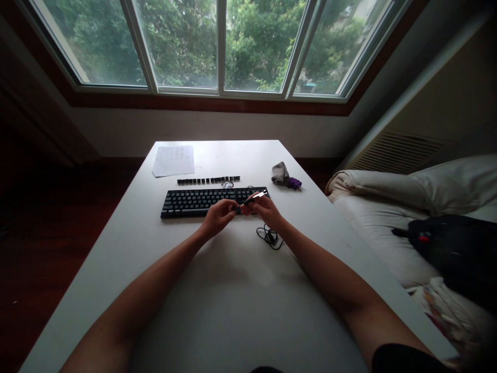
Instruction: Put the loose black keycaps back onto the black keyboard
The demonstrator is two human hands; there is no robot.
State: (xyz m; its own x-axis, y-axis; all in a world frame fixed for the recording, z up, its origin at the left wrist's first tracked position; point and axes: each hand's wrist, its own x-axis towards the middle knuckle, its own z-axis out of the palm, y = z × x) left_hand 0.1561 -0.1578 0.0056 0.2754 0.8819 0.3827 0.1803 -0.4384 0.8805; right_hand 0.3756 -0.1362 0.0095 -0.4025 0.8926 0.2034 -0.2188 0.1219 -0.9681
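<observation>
In front of me, my right hand is closed around a thin black tool with a bright white end, slanting up to the right. My left hand pinches a small black piece at the tool's lower end. Whether that piece is a keycap or part of the tool, I cannot tell. Both hands are over the right half of a black keyboard, hiding some of its keys. Behind the keyboard stands a row of loose black keycaps, with a small ring-like clear item close by.
A coiled black cable lies beside my right forearm. Farther back on the white table are a printed paper sheet at left and a grey cloth with a purple bundle at right. A couch holds a black bag.
</observation>
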